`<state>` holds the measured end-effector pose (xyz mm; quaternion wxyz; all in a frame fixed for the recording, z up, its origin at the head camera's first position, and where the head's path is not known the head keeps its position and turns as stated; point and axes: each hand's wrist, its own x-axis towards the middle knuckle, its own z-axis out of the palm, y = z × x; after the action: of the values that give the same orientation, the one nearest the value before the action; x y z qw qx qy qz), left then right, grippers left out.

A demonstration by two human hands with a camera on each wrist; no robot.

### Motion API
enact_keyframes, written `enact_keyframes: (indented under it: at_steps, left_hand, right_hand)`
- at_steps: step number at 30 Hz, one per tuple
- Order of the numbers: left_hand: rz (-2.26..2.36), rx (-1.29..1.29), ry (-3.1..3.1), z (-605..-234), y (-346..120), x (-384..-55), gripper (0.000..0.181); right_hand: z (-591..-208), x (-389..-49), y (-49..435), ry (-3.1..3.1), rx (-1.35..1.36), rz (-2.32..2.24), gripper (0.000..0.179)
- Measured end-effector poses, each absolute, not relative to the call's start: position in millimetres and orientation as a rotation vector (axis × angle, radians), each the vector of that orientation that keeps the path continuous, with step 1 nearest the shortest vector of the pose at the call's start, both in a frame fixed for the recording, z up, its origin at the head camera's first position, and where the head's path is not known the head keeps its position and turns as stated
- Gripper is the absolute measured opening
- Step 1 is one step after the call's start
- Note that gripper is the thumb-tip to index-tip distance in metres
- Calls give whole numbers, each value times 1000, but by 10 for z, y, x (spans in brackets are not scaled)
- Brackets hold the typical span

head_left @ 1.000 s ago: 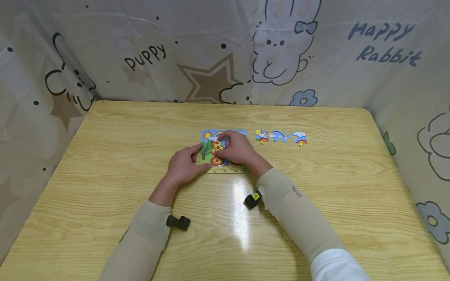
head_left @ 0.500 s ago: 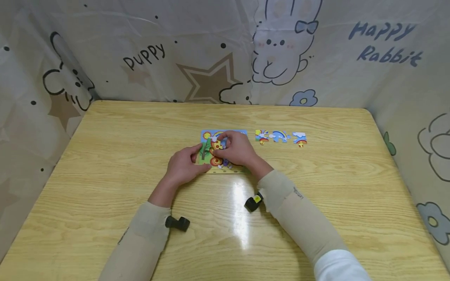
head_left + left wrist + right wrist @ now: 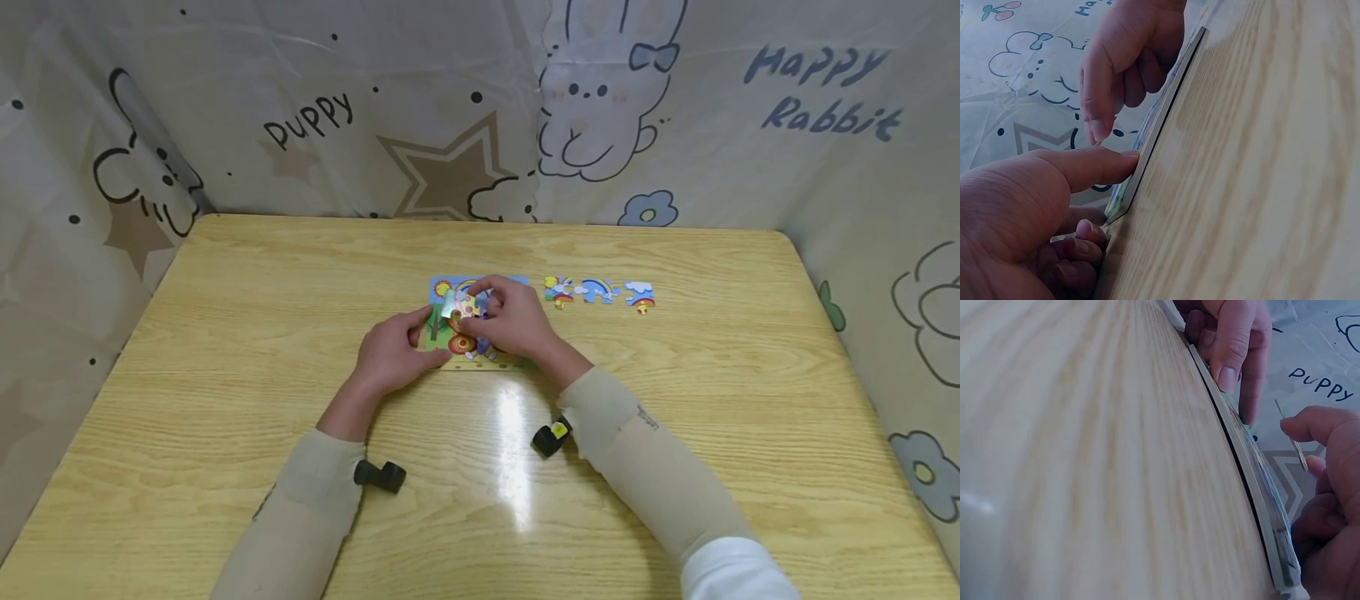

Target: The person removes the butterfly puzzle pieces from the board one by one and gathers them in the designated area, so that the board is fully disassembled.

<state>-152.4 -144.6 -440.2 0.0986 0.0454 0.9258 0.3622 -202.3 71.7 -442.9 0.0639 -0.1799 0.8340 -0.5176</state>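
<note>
A jigsaw puzzle board (image 3: 468,365) with a bright cartoon picture lies flat at the table's middle. My left hand (image 3: 393,354) holds its left side, the thumb on the near edge and a finger farther up. Over the board, my right hand (image 3: 517,317) pinches a puzzle piece (image 3: 452,305) between thumb and finger. That piece catches the light and tilts; in the right wrist view the thin piece (image 3: 1302,456) stands apart from the board (image 3: 1254,481). Much of the board's right half is hidden under my right hand.
Three loose pieces lie in a row right of the board: a sun piece (image 3: 558,289), a rainbow piece (image 3: 597,290) and a cloud piece (image 3: 640,294). Beyond the wooden table's (image 3: 300,258) back edge hangs a printed cloth (image 3: 337,167).
My right hand has lifted slightly and tilted the puzzle piece up from the board, so it now shines. The right forearm has shifted a little right. My left hand stays put.
</note>
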Motion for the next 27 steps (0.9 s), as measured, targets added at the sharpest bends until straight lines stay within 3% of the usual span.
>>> enact_keyframes:
  at_steps: [27]
  left_hand:
    - [1098,125,2745,-4425,-1443,-1514,80]
  right_hand:
    - [-4515,-1860,1287,2645,-519,-1501,33]
